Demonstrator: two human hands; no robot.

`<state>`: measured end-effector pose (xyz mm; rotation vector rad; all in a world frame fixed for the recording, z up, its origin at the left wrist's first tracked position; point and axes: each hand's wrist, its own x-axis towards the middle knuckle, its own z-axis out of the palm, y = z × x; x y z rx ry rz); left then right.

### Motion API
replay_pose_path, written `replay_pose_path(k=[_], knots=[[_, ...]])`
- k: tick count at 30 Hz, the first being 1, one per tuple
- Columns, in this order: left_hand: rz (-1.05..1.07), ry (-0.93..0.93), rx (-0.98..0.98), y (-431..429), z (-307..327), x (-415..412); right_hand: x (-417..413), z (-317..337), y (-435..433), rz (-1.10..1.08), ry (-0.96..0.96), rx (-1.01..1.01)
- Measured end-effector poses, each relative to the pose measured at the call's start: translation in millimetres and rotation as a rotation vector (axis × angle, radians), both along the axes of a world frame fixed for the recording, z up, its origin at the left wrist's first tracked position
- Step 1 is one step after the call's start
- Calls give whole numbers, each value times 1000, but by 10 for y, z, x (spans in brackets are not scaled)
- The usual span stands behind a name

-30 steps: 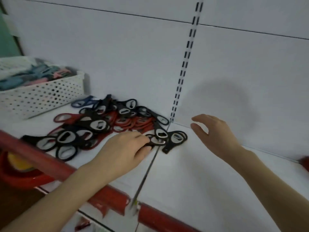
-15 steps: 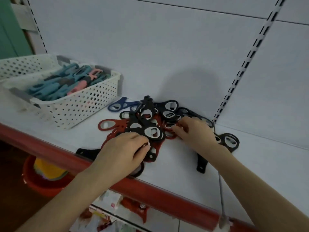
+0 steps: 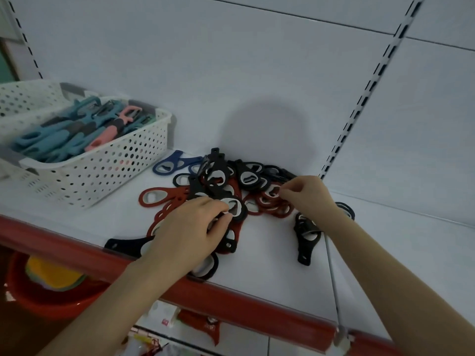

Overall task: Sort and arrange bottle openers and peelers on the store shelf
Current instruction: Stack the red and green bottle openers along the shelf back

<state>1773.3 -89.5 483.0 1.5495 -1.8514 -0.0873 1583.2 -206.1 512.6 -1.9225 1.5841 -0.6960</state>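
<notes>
Head view: the white store shelf [image 3: 270, 255] carries a white perforated plastic basket [image 3: 102, 161] of blue and pink peelers [image 3: 74, 136] at 10 o'clock. A tangled pile of black, red and blue loop-shaped bottle openers [image 3: 226, 176] lies at centre. The left grip [image 3: 187, 227] curls over the pile's 7 o'clock edge, fingers pinching a black opener [image 3: 237, 208] with a metal ring. The right grip [image 3: 309, 196], spread and hovering well apart a second ago, has come onto the pile's 3 o'clock side and pinches a red opener [image 3: 270, 195]. Both now work the heap, so sorting by colour looks barely begun.
</notes>
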Motion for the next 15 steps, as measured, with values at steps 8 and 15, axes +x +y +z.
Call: replay_pose_path(k=[8, 15], knots=[[8, 24, -138, -208, 120, -151, -249, 116, -29, -55, -100, -219], [-166, 279, 160, -351, 445, -445, -162, 444, 214, 353, -255, -257]])
